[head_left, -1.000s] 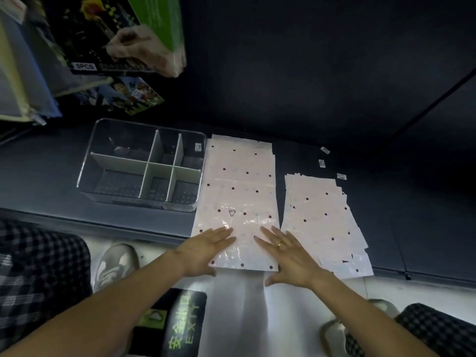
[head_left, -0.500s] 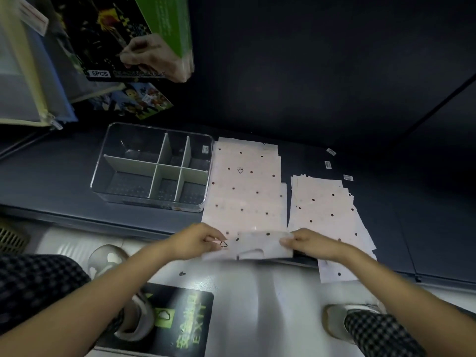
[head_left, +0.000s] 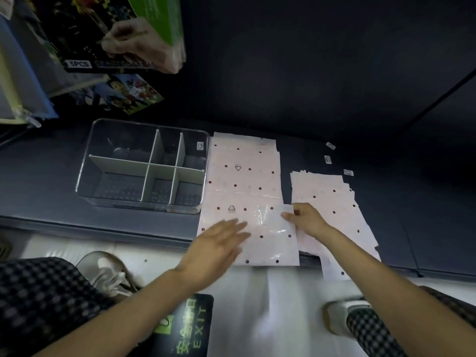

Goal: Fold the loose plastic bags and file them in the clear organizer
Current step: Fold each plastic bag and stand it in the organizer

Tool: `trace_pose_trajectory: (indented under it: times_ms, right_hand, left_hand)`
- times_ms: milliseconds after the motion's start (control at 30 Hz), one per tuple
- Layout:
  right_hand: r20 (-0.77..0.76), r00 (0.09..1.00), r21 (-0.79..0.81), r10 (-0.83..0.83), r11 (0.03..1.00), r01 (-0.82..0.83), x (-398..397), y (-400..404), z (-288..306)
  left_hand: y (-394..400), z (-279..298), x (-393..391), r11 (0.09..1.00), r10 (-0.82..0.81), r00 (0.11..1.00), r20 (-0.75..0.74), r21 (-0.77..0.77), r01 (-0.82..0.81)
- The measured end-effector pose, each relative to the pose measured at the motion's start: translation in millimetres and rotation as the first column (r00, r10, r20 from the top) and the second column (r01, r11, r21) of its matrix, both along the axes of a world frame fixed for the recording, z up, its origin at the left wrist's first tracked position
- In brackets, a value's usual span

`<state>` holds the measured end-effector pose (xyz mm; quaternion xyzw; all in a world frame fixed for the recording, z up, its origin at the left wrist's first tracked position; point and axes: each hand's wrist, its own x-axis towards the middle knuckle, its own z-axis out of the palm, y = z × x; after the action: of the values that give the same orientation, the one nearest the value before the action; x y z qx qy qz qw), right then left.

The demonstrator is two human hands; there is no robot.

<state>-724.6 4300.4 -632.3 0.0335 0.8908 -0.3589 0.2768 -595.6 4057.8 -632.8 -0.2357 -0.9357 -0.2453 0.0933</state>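
A pale pink plastic bag with dark dots [head_left: 268, 240] lies at the near edge of the dark shelf, over a longer stack of the same bags [head_left: 244, 171]. Its near end is folded up onto itself. My right hand [head_left: 306, 219] pinches the folded edge at the bag's right side. Flat and blurred, my left hand [head_left: 219, 240] rests with spread fingers on the bag's left part. The clear organizer [head_left: 144, 166] with white dividers stands to the left of the bags, its compartments holding nothing.
A second, fanned stack of dotted bags [head_left: 332, 207] lies to the right. Three small labels [head_left: 328, 159] sit behind it. Packaged goods [head_left: 103, 34] hang above the organizer. Below are the white floor, my shoes and a dark EXIT sign [head_left: 185, 328].
The bag's near end, lifted by both hands half a second ago, now lies folded forward on the bag. My left hand has let go and is flat on it.
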Motion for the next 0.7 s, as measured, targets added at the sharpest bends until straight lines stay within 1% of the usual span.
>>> trace_pose_trajectory:
  times_ms: [33,100,167,200,300,367,433,500,567,600,700]
  right_hand:
    - [-0.044,0.999,0.066,0.017,0.998,-0.014,-3,-2,-5]
    - [-0.149,0.987,0.17,0.066,0.985,-0.04,-6,-5,-12]
    - [-0.211,0.969,0.24,0.13,0.968,-0.078,-8,-6,-18]
    - [-0.217,0.965,0.265,0.146,0.96,-0.086,-9,-7,-20]
    - [-0.212,0.953,0.377,0.217,0.918,-0.125,-12,-11,-24]
    - [-0.232,0.94,0.454,0.25,0.882,-0.123,-15,-13,-26]
    - [-0.253,0.93,0.488,0.266,0.866,-0.115,-17,-13,-26]
    - [-0.262,0.94,0.42,0.22,0.903,-0.095,-18,-13,-26]
    - [-0.272,0.956,0.253,0.11,0.967,-0.039,-20,-12,-23]
    - [-0.273,0.96,0.182,0.067,0.983,-0.017,-21,-12,-21]
    - [-0.267,0.964,0.078,-0.003,0.997,0.025,-28,-14,-18]
  left_hand:
    - [3,-11,6,0.995,-0.05,0.998,0.028,-0.081,0.052]
    - [6,-29,16,0.95,-0.053,0.988,0.145,-0.297,0.095]
    - [5,-46,23,0.904,-0.042,0.961,0.272,-0.399,0.153]
    - [4,-52,24,0.885,-0.037,0.95,0.31,-0.43,0.175]
    - [0,-55,27,0.856,-0.041,0.952,0.302,-0.481,0.189]
    - [0,-55,26,0.865,-0.054,0.959,0.279,-0.467,0.184]
    - [1,-58,24,0.873,-0.07,0.967,0.245,-0.454,0.179]
    - [3,-56,23,0.869,-0.061,0.971,0.232,-0.467,0.166]
    - [4,-53,21,0.883,-0.038,0.972,0.231,-0.448,0.141]
    - [5,-51,18,0.891,-0.02,0.97,0.242,-0.437,0.128]
    - [6,-49,8,0.901,-0.014,0.967,0.253,-0.417,0.122]
